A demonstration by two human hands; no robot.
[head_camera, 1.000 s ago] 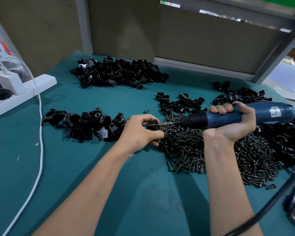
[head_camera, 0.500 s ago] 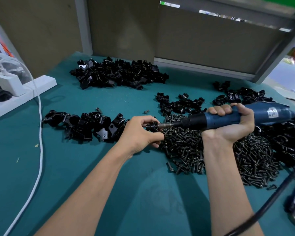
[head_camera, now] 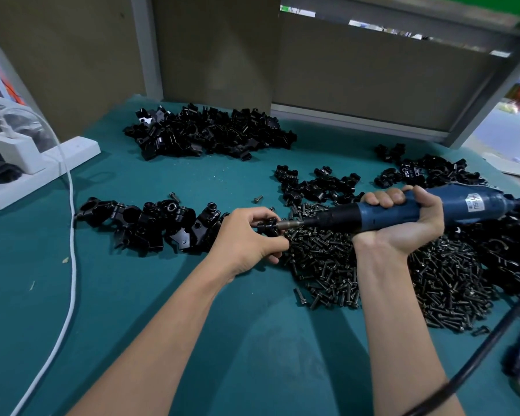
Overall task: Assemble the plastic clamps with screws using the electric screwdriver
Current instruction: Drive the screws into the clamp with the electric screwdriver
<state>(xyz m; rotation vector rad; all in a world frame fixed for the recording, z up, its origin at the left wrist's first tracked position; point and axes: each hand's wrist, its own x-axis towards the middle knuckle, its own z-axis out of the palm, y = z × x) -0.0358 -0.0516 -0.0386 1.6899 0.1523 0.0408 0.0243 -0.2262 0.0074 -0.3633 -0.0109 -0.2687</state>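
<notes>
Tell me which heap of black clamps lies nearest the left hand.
The row of clamps directly beside the left hand, toward the white cable; the heap by the wall and those past the screw pile lie farther off.

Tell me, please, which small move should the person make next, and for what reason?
Probably run the driver to seat the screw: the right hand grips the electric screwdriver, its bit meets the clamp pinched in the left hand. How deep the screw sits is hidden.
</notes>
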